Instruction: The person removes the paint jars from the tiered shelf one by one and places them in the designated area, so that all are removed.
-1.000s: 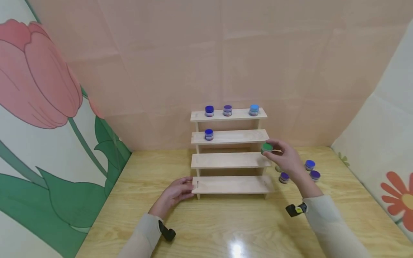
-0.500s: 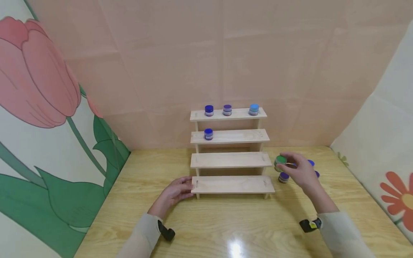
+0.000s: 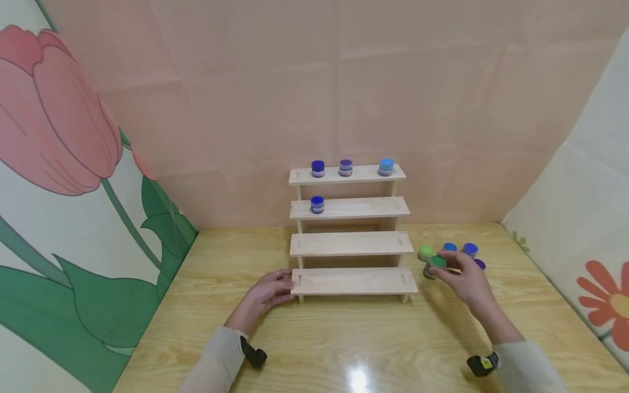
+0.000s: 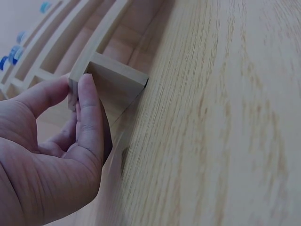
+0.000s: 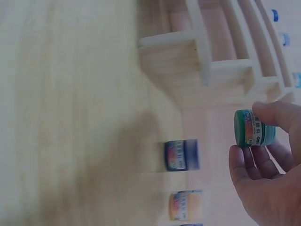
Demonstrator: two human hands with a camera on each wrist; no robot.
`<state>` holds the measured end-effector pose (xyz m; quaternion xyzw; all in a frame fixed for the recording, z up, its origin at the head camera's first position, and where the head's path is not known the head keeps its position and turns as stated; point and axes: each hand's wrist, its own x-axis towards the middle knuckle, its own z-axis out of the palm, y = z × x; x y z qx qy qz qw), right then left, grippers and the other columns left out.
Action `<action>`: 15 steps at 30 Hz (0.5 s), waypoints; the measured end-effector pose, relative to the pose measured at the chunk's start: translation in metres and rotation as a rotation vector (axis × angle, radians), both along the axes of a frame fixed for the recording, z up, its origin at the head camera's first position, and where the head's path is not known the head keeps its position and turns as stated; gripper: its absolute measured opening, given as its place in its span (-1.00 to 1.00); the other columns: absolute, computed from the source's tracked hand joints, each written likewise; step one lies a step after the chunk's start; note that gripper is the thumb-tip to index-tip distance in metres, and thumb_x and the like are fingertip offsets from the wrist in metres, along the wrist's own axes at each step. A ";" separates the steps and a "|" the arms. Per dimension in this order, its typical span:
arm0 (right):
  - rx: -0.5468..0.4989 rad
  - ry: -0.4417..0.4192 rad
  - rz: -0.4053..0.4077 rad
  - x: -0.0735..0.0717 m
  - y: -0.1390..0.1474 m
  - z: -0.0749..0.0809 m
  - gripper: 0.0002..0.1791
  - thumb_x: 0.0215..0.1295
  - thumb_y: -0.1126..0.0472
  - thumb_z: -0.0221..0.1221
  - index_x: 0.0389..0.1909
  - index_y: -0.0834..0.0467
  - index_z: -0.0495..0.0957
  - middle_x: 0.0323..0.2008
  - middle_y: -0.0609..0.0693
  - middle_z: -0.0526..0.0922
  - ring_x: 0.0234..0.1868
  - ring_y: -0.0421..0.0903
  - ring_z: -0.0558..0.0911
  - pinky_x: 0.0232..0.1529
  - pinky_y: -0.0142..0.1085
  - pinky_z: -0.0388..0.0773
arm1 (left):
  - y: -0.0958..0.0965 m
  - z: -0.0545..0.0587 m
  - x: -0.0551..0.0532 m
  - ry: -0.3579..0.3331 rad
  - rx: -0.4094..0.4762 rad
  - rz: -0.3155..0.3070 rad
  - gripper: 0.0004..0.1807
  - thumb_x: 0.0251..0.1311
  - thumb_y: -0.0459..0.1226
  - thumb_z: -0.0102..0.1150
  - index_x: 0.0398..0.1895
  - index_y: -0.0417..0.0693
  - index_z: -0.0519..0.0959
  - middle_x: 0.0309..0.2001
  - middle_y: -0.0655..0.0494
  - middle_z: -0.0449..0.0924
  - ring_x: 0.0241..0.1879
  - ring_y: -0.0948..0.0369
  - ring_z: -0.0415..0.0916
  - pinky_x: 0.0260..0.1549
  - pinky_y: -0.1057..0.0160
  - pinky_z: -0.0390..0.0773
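My right hand [image 3: 467,281] pinches a small paint jar [image 3: 437,263] with a green lid between thumb and fingers, over the jars on the table's right side. In the right wrist view the green jar [image 5: 251,128] shows a printed label. It partly covers a dark jar [image 3: 429,272] in the head view. At the left, my left hand [image 3: 270,289] grips the end of the lowest step of a pale wooden four-step rack [image 3: 354,281]. The left wrist view shows the thumb and fingers [image 4: 89,117] on either side of that board.
Dark blue [image 3: 318,168], purple [image 3: 346,167] and light blue [image 3: 386,167] jars stand on the top step, and a blue jar [image 3: 317,204] on the one below. Light green [image 3: 426,252], blue [image 3: 449,247] and purple [image 3: 480,264] lids show beside my right hand.
My right hand has carried the green-lidded jar from beside the rack's right end, rightward and down to the loose jars. The left hand has stayed on the rack.
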<state>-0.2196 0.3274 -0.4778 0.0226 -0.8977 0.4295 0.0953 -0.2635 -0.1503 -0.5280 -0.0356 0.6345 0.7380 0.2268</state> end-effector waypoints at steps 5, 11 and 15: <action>-0.007 -0.061 -0.017 0.002 0.005 -0.009 -0.34 0.38 -0.01 0.29 0.32 0.33 0.40 0.13 0.34 0.54 0.12 0.20 0.55 -0.18 -0.58 0.53 | 0.000 0.002 0.000 -0.004 0.006 0.000 -0.33 0.33 -0.44 0.21 0.48 -0.29 0.24 0.08 -0.14 0.56 -0.21 0.18 0.64 -0.28 0.27 0.69; 0.016 -0.159 -0.044 0.003 0.009 -0.019 -0.29 0.35 -0.06 0.31 0.30 0.33 0.38 0.15 0.38 0.52 0.17 0.33 0.50 -0.18 -0.41 0.53 | 0.000 0.001 0.001 0.008 0.007 0.000 -0.33 0.33 -0.46 0.20 0.48 -0.33 0.23 0.06 -0.15 0.57 -0.23 0.17 0.65 -0.29 0.28 0.70; 0.024 -0.187 -0.056 0.001 0.011 -0.025 -0.33 0.32 0.02 0.35 0.26 0.35 0.39 0.09 0.35 0.55 0.10 0.26 0.54 -0.20 -0.40 0.53 | 0.000 0.002 0.001 0.008 0.004 0.000 -0.33 0.33 -0.45 0.21 0.48 -0.32 0.24 0.07 -0.16 0.58 -0.22 0.16 0.65 -0.29 0.27 0.69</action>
